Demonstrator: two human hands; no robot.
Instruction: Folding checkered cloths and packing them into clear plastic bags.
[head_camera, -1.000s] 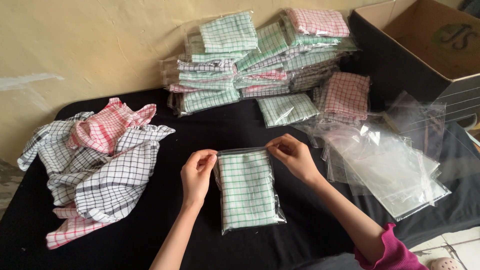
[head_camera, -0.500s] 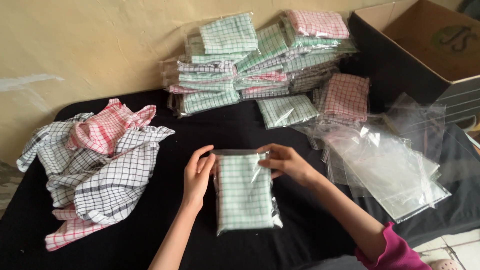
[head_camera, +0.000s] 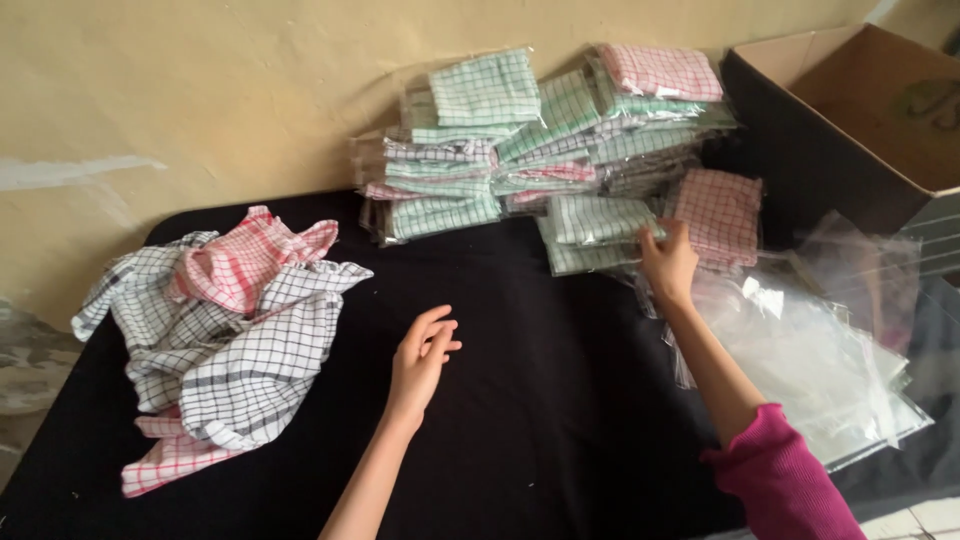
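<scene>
Because the right hand (head_camera: 668, 262) lays a bagged green-checked cloth (head_camera: 597, 220) at the foot of the leaning stack of bagged cloths (head_camera: 545, 140), fingers flat on it rather than gripping, a nudge could topple the slippery packets. The left hand (head_camera: 422, 355) hovers open and empty, well apart from that stack, over the black tabletop (head_camera: 540, 400).

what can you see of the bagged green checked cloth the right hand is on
The bagged green checked cloth is a folded white cloth with a green grid, sealed in a clear, glossy plastic bag. It lies flat on top of another bagged cloth at the front of the stack of bagged cloths, on the black table. The right hand rests its fingers on its right edge. A pink checked packet sits just beside it.
</scene>
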